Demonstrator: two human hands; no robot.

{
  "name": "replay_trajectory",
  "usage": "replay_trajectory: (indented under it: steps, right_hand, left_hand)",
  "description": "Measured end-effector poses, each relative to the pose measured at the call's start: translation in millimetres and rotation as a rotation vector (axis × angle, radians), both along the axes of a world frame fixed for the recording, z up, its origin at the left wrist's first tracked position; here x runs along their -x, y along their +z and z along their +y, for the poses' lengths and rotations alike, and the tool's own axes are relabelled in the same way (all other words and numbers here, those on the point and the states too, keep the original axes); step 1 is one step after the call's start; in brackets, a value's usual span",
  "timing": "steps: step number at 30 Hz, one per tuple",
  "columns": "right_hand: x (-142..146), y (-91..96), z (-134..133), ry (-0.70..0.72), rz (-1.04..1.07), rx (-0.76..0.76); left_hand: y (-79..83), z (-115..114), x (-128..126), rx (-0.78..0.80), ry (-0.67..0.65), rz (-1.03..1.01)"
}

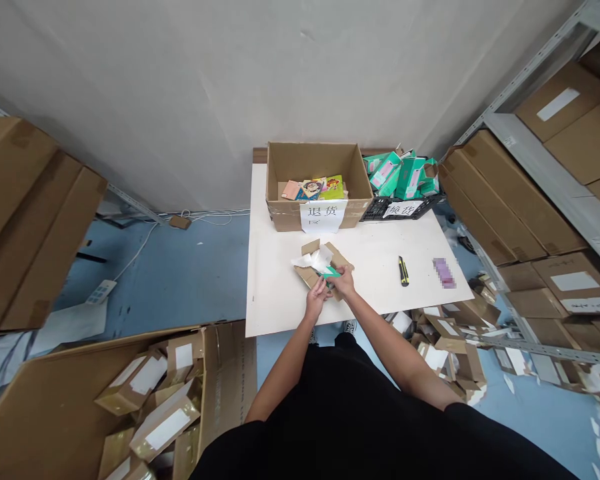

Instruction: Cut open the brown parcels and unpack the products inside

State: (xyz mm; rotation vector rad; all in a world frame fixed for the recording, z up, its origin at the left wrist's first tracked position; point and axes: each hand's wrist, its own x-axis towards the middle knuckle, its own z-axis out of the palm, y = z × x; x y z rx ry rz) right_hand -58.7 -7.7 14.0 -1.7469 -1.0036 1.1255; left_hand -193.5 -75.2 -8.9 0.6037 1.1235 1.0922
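Note:
On the white table (pixel 270 293) in front of me lies a small opened cardboard box (pixel 307 275) with its flaps spread. White wrapping (pixel 316 259) sticks up out of it. Between my hands shows a green box (pixel 331 272), partly covered by the fingers and wrapping. My right hand (pixel 344 281) is closed on the green box from the right. My left hand (pixel 319 298) is closed at its near left end, its fingertips pinched against it. A black and yellow utility knife (pixel 403 271) rests to the right of my hands.
A large cardboard carton (pixel 285 217) holding colourful small boxes stands at the table's back, beside a black crate (pixel 375 212) of green boxes. A blurred purple item (pixel 444 273) lies at right. Parcels fill a big carton (pixel 55 393) at lower left; shelving (pixel 530 150) stands right.

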Motion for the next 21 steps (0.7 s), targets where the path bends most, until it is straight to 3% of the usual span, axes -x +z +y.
replay_trajectory:
  steps: [8, 15, 21]
  right_hand:
    - [0, 6.7, 1, 0.244, -0.299, -0.080]
    - [10, 11.2, -8, 0.262, -0.525, -0.226]
    - [10, 14.4, -24, 0.330, -0.614, -0.310]
  left_hand:
    - [9.4, -4, 8, 0.001, -0.072, 0.097]
    - [14.4, -15, 7, -0.217, -0.069, 0.750]
    - [7.4, -16, 6, -0.348, -0.162, 1.015]
